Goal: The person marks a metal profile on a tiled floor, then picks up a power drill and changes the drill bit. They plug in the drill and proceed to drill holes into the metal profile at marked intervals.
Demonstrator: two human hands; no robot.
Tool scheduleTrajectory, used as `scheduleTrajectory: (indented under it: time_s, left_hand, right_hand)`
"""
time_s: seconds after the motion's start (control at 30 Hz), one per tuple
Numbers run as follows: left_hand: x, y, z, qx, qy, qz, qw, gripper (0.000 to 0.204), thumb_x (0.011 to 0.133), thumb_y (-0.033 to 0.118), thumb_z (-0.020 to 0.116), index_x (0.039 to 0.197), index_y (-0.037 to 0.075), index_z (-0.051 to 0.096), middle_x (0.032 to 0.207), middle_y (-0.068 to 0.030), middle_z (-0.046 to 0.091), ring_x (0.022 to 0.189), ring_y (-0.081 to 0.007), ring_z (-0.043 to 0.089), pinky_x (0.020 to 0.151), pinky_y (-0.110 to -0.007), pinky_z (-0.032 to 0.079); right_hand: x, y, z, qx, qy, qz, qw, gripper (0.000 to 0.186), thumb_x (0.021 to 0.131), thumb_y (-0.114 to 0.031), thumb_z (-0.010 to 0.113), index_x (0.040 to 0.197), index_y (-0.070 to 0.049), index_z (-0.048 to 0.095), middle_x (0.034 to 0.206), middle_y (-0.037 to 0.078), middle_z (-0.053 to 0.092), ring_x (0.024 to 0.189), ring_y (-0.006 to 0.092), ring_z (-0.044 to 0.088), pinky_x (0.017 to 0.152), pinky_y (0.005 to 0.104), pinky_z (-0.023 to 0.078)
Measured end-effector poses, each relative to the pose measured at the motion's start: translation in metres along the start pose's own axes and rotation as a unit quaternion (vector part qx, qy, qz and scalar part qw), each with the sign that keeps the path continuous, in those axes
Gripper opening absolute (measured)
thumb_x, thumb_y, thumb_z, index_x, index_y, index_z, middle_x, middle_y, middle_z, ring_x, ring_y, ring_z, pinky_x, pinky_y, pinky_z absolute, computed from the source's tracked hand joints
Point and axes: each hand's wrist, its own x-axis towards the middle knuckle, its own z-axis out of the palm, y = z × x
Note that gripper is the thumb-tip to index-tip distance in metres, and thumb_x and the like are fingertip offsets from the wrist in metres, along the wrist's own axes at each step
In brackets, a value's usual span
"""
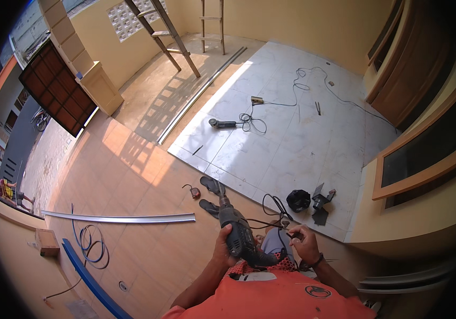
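Note:
My left hand (222,244) is closed round the body of a dark power drill (238,236), held near my chest with its metal bit end pointing away from me. My right hand (304,245) is to the drill's right, fingers curled on a small dark item (294,235) that I cannot make out, beside the drill's looping black cord (278,204). Grey sandals (210,208) lie below and beyond the drill, near a small red coiled object (195,193).
An angle grinder (222,124) and cords lie on white tiles (286,154). Dark tools and a bag (298,200) are at right. Metal strips (121,217), blue rails (95,282) and a hose (87,250) lie left. Ladders (185,64) stand behind. A person (7,189) is outside.

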Motion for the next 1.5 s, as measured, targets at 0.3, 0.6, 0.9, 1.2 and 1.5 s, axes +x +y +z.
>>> scheduleTrajectory:
  time_s: [0.3,0.6,0.9,1.2,1.5]
  left_hand:
    - [0.258,0.164,0.092,0.101,-0.036,0.048,0.993,0.064,0.080,0.042,0.065,0.121,-0.005,0.048,0.100,-0.0207,0.062,0.093,-0.0380,0.066,0.079,-0.065,0.053]
    - [0.469,0.282,0.178,0.128,0.091,0.119,0.980,0.059,0.080,0.038,0.067,0.117,-0.005,0.050,0.095,-0.0208,0.064,0.085,-0.0355,0.068,0.073,-0.055,0.059]
    - [0.689,0.421,0.248,0.175,0.182,0.194,0.948,0.055,0.079,0.029,0.068,0.121,0.002,0.045,0.094,-0.0139,0.060,0.075,-0.0271,0.066,0.070,-0.042,0.060]
    - [0.910,0.574,0.205,0.250,0.230,0.146,0.929,0.047,0.079,0.019,0.067,0.118,0.004,0.046,0.094,-0.0088,0.059,0.080,-0.0197,0.061,0.072,-0.036,0.055]
    - [1.082,0.642,0.034,0.141,0.246,0.088,0.955,0.058,0.081,0.040,0.067,0.115,-0.005,0.055,0.093,-0.0196,0.067,0.078,-0.0317,0.069,0.074,-0.045,0.059]
  right_hand:
    - [0.351,-0.012,-0.101,0.279,0.050,0.190,0.940,0.032,0.086,0.008,0.044,0.117,0.009,0.052,0.100,0.014,0.060,0.089,0.0273,0.070,0.072,0.0296,0.060]
    - [0.660,-0.081,-0.167,0.259,-0.009,0.181,0.949,0.032,0.081,0.004,0.060,0.114,0.005,0.057,0.094,0.005,0.058,0.086,0.0200,0.067,0.067,0.0257,0.056]
    - [0.885,-0.026,-0.240,-0.247,0.095,0.064,0.962,0.019,0.082,0.003,0.053,0.099,0.005,0.063,0.083,0.011,0.062,0.059,0.0139,0.060,0.054,0.0280,0.049]
    - [1.065,0.051,-0.323,-0.208,0.055,0.251,0.944,0.025,0.097,-0.010,0.042,0.105,0.006,0.060,0.091,0.016,0.066,0.060,0.0173,0.066,0.050,0.0293,0.052]
    - [1.141,0.202,-0.377,-0.268,-0.027,0.253,0.929,0.023,0.097,-0.013,0.043,0.103,0.003,0.059,0.086,0.010,0.065,0.059,0.0144,0.065,0.050,0.0262,0.051]
